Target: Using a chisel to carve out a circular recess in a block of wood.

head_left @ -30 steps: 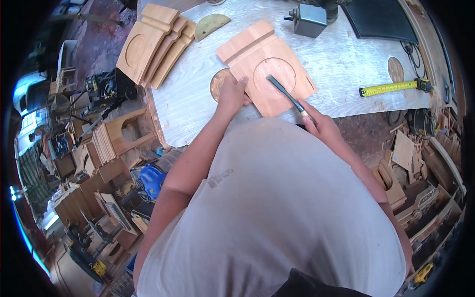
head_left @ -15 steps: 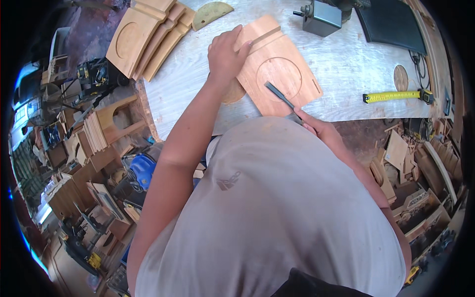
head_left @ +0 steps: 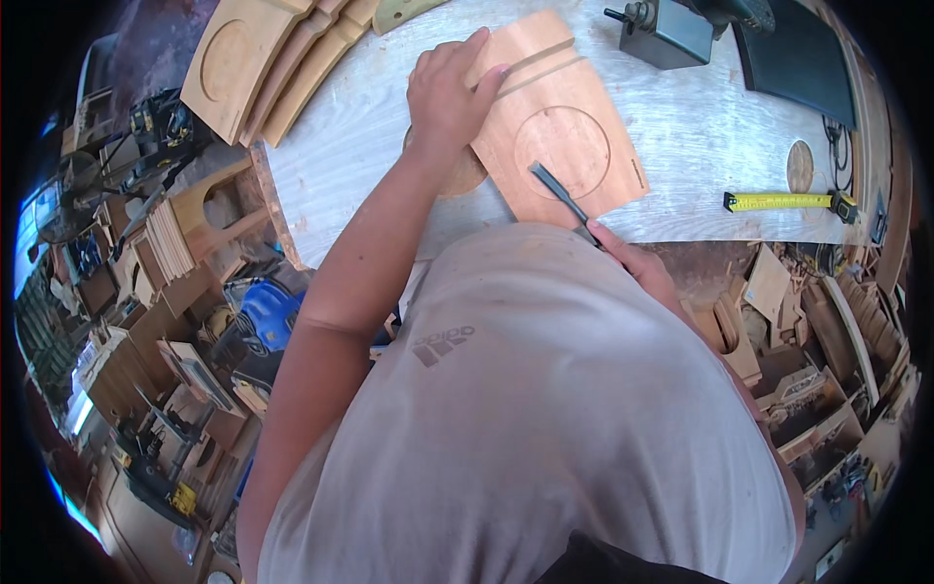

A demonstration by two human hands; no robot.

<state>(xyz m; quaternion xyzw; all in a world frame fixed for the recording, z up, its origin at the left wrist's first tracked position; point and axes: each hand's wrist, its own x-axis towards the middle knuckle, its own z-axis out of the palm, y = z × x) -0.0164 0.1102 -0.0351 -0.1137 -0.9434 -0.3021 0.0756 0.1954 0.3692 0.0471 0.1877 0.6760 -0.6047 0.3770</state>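
A light wooden panel [head_left: 559,90] lies on the pale worktable, with a groove across its far part and a shallow round recess [head_left: 569,146] nearer me. My left hand [head_left: 449,95] grips the panel's far left edge, thumb over the top near the groove. In my right hand [head_left: 632,255] is a chisel [head_left: 557,189], held close to my body at the panel's near edge. Its blade points away from me and its tip lies over the recess's near left rim. My shirt partly hides the right hand and the chisel's handle.
Several similar panels [head_left: 222,73] are stacked at the far left, beside a curved wooden piece [head_left: 399,12]. A grey metal box-shaped device [head_left: 666,34] and a black flat panel [head_left: 793,58] stand far right. An extended yellow tape measure [head_left: 788,202] lies at the right edge.
The whole view has shifted slightly with my head. My left hand keeps its hold on the panel, and the chisel tip stays near the recess's rim.
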